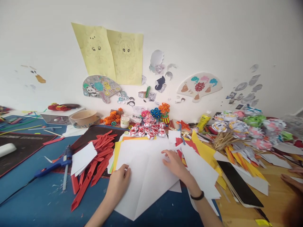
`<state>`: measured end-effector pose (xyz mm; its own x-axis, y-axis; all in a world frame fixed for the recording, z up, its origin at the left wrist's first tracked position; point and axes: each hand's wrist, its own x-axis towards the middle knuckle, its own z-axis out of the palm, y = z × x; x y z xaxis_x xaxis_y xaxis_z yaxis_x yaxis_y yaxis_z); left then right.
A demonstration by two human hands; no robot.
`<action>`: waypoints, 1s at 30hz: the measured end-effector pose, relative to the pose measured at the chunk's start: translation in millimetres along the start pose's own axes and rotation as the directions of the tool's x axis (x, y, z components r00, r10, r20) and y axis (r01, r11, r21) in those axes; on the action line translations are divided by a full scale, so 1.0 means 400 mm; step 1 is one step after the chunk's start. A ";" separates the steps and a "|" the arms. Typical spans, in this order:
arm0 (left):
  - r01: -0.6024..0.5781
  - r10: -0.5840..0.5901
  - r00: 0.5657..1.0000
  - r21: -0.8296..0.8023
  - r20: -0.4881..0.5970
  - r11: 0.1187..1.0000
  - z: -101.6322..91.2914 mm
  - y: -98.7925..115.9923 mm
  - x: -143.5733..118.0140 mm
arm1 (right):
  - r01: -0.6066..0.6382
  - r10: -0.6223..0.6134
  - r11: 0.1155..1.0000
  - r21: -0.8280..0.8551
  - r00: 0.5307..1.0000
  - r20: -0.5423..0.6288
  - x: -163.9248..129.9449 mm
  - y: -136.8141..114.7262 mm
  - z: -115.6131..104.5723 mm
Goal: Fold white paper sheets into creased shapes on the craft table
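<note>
A large sheet of white paper (144, 170) with a crease down its middle lies in front of me, one corner toward me. My left hand (121, 178) rests on its left side, the fingers curled in and nothing seen between them. Over the sheet's right side is my right hand (174, 162), fingers bent but apart, holding nothing. Yellow paper (116, 154) shows from under the sheet's left edge. Just beyond the far edge sits a cluster of red-and-white folded paper pieces (147, 130). More white sheets (201, 170) lie beside my right wrist.
Left are red folded strips (104, 151), small white papers (82, 157) and a blue glue gun (54, 165) with its cord. Right are a black phone-like slab (239, 183), paper flowers (239, 129) and a yellow bottle (204, 121). Another person's hand (292, 181) shows at the right edge.
</note>
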<state>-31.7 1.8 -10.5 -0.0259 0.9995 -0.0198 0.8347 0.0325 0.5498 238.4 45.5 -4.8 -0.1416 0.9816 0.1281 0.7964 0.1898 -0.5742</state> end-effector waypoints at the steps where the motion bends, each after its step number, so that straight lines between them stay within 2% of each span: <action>1: 0.010 -0.011 1.000 0.063 0.012 0.998 0.003 -0.002 -0.004 | 0.078 -0.078 0.997 -0.010 0.996 -0.038 0.004 -0.020 0.029; 4: -0.025 0.025 1.000 0.332 0.006 0.943 -0.012 0.007 -0.010 | 0.148 -0.151 0.988 -0.041 0.982 -0.113 0.014 -0.071 0.104; 6: -0.109 0.146 0.989 0.489 -0.037 0.865 -0.027 0.025 -0.004 | 0.127 -0.135 0.990 -0.055 0.975 -0.179 0.022 -0.086 0.138; 8: -0.225 0.313 0.948 0.581 -0.055 0.782 -0.033 0.053 0.016 | 0.105 -0.117 0.992 -0.063 0.966 -0.232 0.030 -0.087 0.160; 11: -0.423 0.512 0.859 0.584 0.015 0.693 -0.020 0.102 0.079 | 0.102 -0.110 0.994 -0.045 0.958 -0.263 0.037 -0.074 0.174; 13: -0.531 0.580 0.812 0.497 0.068 0.686 -0.001 0.127 0.133 | 0.110 -0.103 0.994 0.009 0.958 -0.267 0.040 -0.065 0.176; 15: -0.601 0.602 0.786 0.397 0.138 0.694 0.018 0.141 0.185 | 0.111 -0.086 0.991 0.076 0.958 -0.275 0.042 -0.058 0.175; 20: -0.571 0.515 0.812 0.194 0.274 0.798 0.038 0.129 0.259 | 0.101 -0.055 0.982 0.159 0.960 -0.274 0.047 -0.053 0.169; 25: -0.463 0.442 0.873 0.064 0.204 0.884 0.011 0.111 0.269 | 0.051 -0.026 0.991 0.122 0.980 -0.196 0.083 -0.068 0.132; 27: -0.421 0.412 0.896 0.019 0.163 0.907 -0.003 0.108 0.273 | 0.044 -0.022 0.979 0.197 0.994 -0.111 0.110 -0.076 0.110; 30: -0.408 0.404 0.904 0.001 0.138 0.913 -0.020 0.103 0.278 | 0.057 -0.060 0.930 0.363 0.998 -0.003 0.154 -0.079 0.088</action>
<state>-4.5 114.5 16.5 0.3898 0.9165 0.0893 0.7728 -0.3784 0.5095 183.7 100.7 -7.3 -0.1877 0.9683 0.1648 0.5190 0.2402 -0.8203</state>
